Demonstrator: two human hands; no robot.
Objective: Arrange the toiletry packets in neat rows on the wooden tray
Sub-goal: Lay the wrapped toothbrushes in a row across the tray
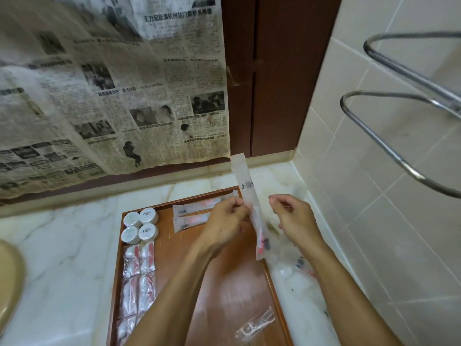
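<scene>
Head view: a wooden tray [224,283] lies on a marble counter [62,245], running from the frame's centre toward 6 o'clock.

The left hand [224,221] is over the tray's 1 o'clock corner, its fingers curled and pinching a long packet [252,211] by the packet's left edge. The packet stands nearly upright in the air, its top toward 12 o'clock and a red-and-dark item showing inside its lower end.

The right hand [294,218] is just at 3 o'clock of the packet, fingers loosely curled. Whether it touches the packet I cannot tell; nothing is plainly in its grasp.

On the tray, at 10 o'clock, four round tubs [141,226] sit in a two-by-two block, touching one another. Toward 7 o'clock from them, small red-and-white sachets [138,278] lie in two columns along the tray's left side. At 12 o'clock, two long packets [192,218] lie flat side by side, partly hidden by the left hand. Near the tray's 5 o'clock corner lies a clear floss-pick packet [257,323].

Off the tray at 3 o'clock, a loose heap of clear wrappers [296,268] rests on the counter against the tiled wall [374,221].

A newspaper [112,96] hangs on the wall at 11 o'clock, and two chrome rails [389,151] jut from the tiles at 2 o'clock.
</scene>
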